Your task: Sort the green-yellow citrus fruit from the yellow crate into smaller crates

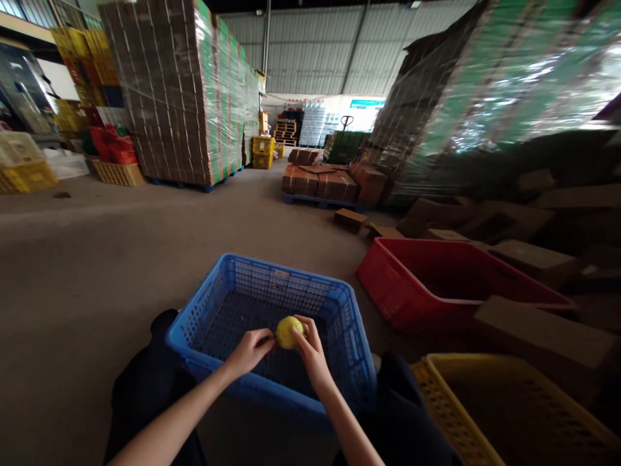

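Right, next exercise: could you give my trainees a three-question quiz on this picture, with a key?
1. Which hand grips the yellow fruit?
2. What colour is the crate beneath the fruit: a) red, b) blue, c) yellow?
3. True or false: the red tub stands on the person's left.

Key:
1. The right hand.
2. b) blue.
3. False; the red tub stands on the right.

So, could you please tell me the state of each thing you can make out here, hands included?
Fruit: held over the blue crate
Right hand: closed on the fruit
Left hand: fingertips together beside the fruit
Blue crate: upright, open-topped
Red tub: upright, open-topped
Near yellow crate: open-topped
Tall box stacks: wrapped in clear film
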